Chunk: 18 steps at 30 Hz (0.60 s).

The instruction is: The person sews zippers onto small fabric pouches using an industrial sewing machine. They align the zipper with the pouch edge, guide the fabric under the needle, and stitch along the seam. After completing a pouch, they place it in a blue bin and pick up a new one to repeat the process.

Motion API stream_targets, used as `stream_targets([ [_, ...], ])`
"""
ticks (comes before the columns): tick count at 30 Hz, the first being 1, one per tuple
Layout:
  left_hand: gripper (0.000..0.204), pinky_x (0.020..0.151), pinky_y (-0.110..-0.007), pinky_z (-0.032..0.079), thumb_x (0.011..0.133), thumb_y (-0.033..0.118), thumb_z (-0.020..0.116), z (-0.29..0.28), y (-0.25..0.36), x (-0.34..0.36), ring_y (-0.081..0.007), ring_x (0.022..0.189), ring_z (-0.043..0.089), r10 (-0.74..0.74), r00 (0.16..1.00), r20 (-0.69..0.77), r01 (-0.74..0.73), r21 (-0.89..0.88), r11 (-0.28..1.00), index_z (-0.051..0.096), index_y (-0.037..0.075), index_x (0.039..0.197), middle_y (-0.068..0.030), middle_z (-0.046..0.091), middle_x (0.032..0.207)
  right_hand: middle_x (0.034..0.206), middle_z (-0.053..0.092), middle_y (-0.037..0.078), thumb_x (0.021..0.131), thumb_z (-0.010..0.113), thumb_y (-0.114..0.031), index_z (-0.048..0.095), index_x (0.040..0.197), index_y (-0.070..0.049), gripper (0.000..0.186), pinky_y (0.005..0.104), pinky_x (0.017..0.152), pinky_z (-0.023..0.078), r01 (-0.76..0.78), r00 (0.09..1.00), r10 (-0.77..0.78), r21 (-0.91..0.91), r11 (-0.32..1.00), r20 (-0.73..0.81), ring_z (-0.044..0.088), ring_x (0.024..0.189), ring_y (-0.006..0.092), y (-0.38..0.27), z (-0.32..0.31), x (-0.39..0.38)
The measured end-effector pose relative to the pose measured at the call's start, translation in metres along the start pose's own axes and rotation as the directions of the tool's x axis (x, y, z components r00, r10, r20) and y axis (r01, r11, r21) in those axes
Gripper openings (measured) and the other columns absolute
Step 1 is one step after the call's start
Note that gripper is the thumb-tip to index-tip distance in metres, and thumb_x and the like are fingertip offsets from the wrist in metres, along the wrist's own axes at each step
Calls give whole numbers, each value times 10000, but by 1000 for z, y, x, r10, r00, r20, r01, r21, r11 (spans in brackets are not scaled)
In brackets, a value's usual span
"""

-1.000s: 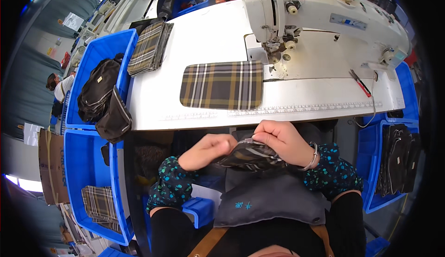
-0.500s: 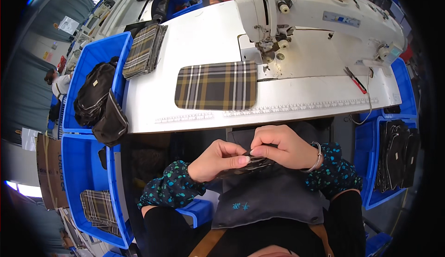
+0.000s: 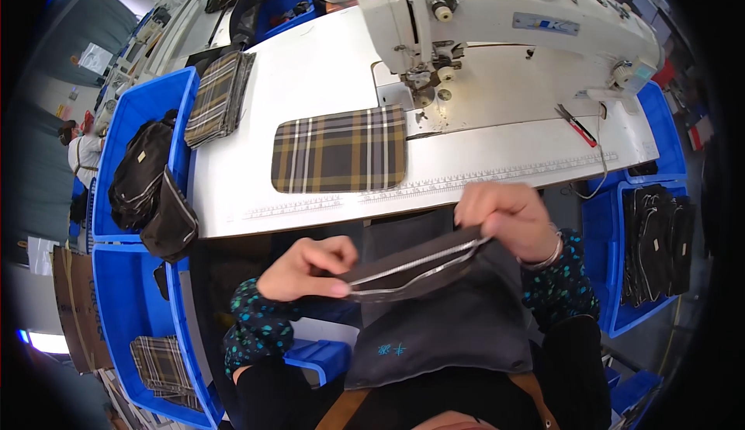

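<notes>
Over my lap I hold a dark brown zippered fabric piece [image 3: 392,261] by its two ends. Its silver zipper teeth run in two rows with a gap between them. My left hand [image 3: 305,268] pinches the left end between thumb and fingers. At the higher right end, my right hand [image 3: 508,219] grips the fabric and is slightly blurred. Beyond my hands, a plaid fabric panel [image 3: 339,150] with rounded corners lies flat on the white sewing table [image 3: 310,57].
A white sewing machine [image 3: 497,19] stands at the table's far right, with red-handled snips [image 3: 578,127] near it. Stacked plaid panels [image 3: 220,98] lie at the left. Blue bins [image 3: 105,290] on the left hold dark pouches and plaid pieces; a right bin [image 3: 613,275] holds dark pouches.
My hands have moved apart, the left to the left and the right up and rightward. The zippered piece, bunched between my fingers before, is now stretched out with its zipper rows parted.
</notes>
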<state>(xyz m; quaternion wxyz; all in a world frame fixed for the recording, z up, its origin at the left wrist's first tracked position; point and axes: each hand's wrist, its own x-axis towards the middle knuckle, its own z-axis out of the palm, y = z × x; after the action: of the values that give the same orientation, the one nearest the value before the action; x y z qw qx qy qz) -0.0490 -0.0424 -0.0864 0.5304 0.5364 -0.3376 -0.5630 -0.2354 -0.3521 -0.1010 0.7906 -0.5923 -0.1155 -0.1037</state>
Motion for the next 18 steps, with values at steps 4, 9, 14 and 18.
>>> stream_targets([
  [4,214,958,-348,445,808,83,882,-35,2,-39,-198,1034,568,97,977,-192,-94,28,995,809,-24,979,-79,590,1077,878,652,82,998,676,-166,675,880,-18,189,331,798,455,264,956,-272,-82,961,-108,549,826,180,-7,-40,-8],
  [9,304,1113,-434,403,678,73,898,-44,47,-58,-315,1268,562,405,838,-366,117,845,521,831,73,974,-129,628,1295,990,748,82,930,734,-137,698,874,-51,109,341,793,504,272,957,-276,-599,753,88,642,863,224,-15,-31,4],
  [14,290,1135,-495,417,655,51,870,-56,72,-50,-391,1359,515,718,608,-338,551,831,-76,834,111,936,-104,630,1425,1119,749,96,901,674,-67,691,939,-47,46,345,791,583,437,877,-340,-856,275,339,714,1003,239,29,-9,54],
  [18,363,1109,-487,448,711,75,871,-92,48,-28,-432,1370,519,492,731,-472,559,828,-37,815,120,1066,-194,595,1458,1218,715,118,868,645,-81,658,1042,-46,178,367,842,596,417,891,-246,-902,109,382,719,1034,259,100,-29,82],
])
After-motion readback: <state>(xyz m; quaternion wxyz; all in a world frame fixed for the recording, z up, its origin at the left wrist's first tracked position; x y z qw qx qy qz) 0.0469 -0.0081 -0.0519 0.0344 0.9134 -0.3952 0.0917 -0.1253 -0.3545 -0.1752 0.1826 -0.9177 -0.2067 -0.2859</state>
